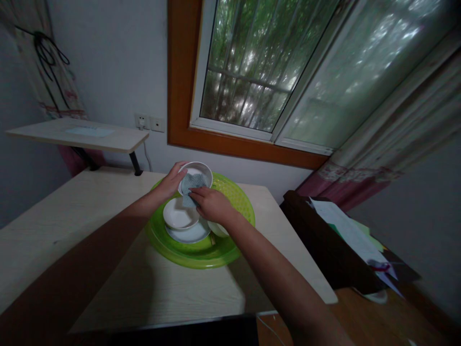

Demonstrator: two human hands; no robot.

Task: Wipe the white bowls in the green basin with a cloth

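Tilted toward me, a white bowl (208,174) is gripped at its left rim by my left hand (173,181), thumb over the edge. My right hand (212,203) pinches a grey-green cloth (193,182), part of which lies against the bowl's inside. Below them a second white bowl (180,214) stands on a white plate (190,234). Both rest in a round green tray (201,262) with a patterned bottom. Partly hidden under my right wrist is another pale dish (218,229). A small brownish item beside the plate is too small to name.
The tray stands on a pale wooden desk (187,288). A raised shelf (79,132) is at the back left, near wall sockets (149,122). A window (252,72) is behind. To the right, papers (342,226) lie on a dark brown piece of furniture (324,240).
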